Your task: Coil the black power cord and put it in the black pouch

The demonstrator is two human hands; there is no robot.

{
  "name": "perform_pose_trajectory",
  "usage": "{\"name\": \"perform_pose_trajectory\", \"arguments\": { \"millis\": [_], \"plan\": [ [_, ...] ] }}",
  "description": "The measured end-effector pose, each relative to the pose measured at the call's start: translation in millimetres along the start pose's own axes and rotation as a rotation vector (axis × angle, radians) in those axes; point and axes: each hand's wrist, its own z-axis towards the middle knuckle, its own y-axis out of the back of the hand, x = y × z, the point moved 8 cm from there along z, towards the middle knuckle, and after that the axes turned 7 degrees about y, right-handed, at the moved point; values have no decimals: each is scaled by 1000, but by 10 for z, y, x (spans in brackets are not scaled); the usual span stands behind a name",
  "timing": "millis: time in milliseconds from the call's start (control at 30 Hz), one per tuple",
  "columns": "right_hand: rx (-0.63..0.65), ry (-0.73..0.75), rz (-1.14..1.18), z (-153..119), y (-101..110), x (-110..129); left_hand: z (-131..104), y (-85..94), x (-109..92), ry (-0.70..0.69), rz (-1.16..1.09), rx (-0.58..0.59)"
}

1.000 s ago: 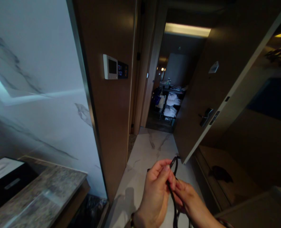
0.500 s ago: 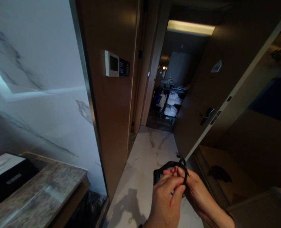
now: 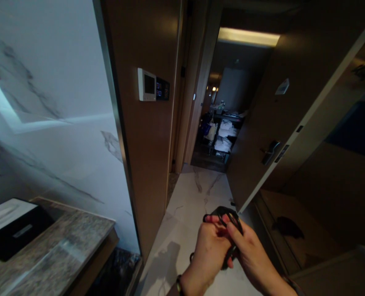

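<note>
Right hand has shifted its grip on looped black cord. Before open brown wooden door, left hand grips it too.

The black cord, a single upright loop above the fingertips a second ago, is now bunched in several strands between the left hand and right hand, the right thumb across it. A small dark loop has appeared just outside the left hand.

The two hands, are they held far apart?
No, the left hand and right hand are close together at the black cord.
</note>
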Motion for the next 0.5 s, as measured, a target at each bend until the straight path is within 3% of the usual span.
{"name": "perform_pose_trajectory", "arguments": {
  "millis": [133, 233, 333, 433, 500],
  "plan": [
    [111, 127, -143, -33, -24, 135, -39, 27, 4, -39, -44, 1],
    [124, 96, -135, -41, -20, 115, -11, 23, 46, -33, 7, 4],
    [-6, 56, -85, 20, 115, 78, 47, 65, 102, 37, 164, 0],
    [-191, -12, 102, 111, 341, 94, 42, 155, 72, -72, 189, 61],
    [-257, -57, 208, 166, 451, 157, -6, 244, 194, -80, 218, 122]
  ]
}}
